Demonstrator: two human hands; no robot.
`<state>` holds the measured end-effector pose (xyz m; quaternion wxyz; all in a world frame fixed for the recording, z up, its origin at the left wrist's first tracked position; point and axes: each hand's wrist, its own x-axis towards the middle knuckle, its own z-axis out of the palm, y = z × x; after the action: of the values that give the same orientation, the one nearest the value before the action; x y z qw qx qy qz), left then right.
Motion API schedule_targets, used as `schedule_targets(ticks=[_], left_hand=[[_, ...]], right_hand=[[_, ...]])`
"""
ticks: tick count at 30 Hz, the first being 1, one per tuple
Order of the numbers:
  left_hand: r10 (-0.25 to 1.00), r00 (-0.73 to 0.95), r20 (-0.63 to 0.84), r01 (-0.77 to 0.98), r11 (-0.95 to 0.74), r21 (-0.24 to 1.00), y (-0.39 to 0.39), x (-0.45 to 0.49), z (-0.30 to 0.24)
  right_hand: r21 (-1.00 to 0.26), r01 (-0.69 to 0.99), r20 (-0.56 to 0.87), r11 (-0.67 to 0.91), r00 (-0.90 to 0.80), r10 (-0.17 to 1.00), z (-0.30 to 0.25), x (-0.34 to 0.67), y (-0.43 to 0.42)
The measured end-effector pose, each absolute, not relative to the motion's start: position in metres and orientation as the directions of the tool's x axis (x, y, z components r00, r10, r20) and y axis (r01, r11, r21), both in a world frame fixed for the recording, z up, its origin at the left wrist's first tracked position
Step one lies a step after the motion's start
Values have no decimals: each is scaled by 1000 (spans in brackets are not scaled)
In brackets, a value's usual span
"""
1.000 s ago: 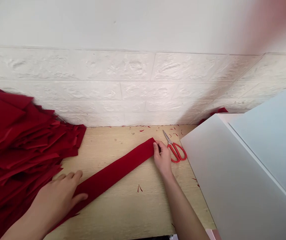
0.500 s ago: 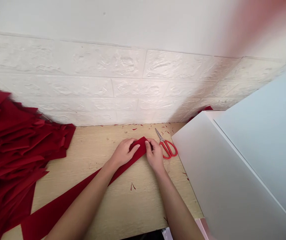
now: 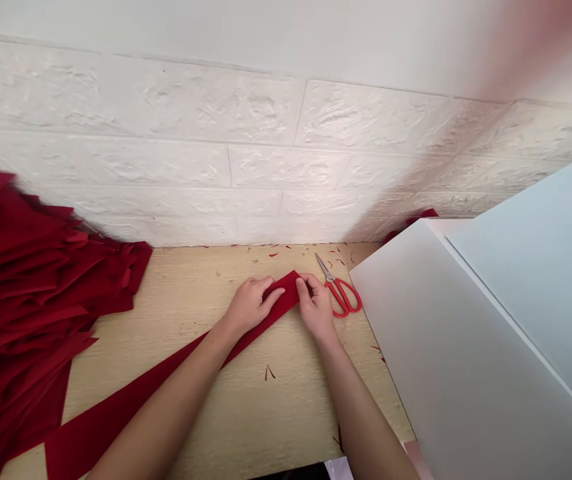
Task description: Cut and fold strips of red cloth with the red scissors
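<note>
Up against the back, a white brick-pattern wall [image 3: 266, 167] fills most of the view, and a big white board [image 3: 466, 347] takes over the whole right side, sloping across the corner of the desk. Over on the left is a messy heap of red fabric pieces [image 3: 26, 280] spilling onto the light wooden tabletop [image 3: 286, 413].

Running diagonally across that tabletop, from the near left edge up toward the middle, is a long red fabric strip [image 3: 91, 433]. Both hands are on its far end. The left hand [image 3: 249, 307] has its fingers curled down and is pinching the strip just short of the tip. The right hand [image 3: 319, 307] is closed on the very end, with thumb and fingertips nipping the corner.

Red-handled scissors [image 3: 341, 293] lie flat just beside the right hand, blades pointing toward the wall. Tiny red snippets [image 3: 269, 372] are scattered around.
</note>
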<state>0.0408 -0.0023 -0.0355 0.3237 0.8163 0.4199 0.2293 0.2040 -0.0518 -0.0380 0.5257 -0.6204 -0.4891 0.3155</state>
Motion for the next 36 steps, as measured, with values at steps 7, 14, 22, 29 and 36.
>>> schedule_targets(ticks=[7,14,22,29,36], left_hand=[[819,567,89,508,-434,744,-2,39,-35],[827,557,79,493,-406,770,-2,40,-35],[849,525,51,439,-322,839,-1,37,-31],[857,514,30,412,-278,868,1,37,-30],[858,511,55,428,-310,849,2,37,-29]], right_hand=[[-988,148,16,-39,352,936,-41,208,-52],[-883,469,139,-11,284,949,-31,218,-58],[-967,253,112,19,358,927,-39,212,-56],[-993,119,38,-9,380,924,-38,207,-53],[-987,160,74,11,397,915,-39,208,-55]])
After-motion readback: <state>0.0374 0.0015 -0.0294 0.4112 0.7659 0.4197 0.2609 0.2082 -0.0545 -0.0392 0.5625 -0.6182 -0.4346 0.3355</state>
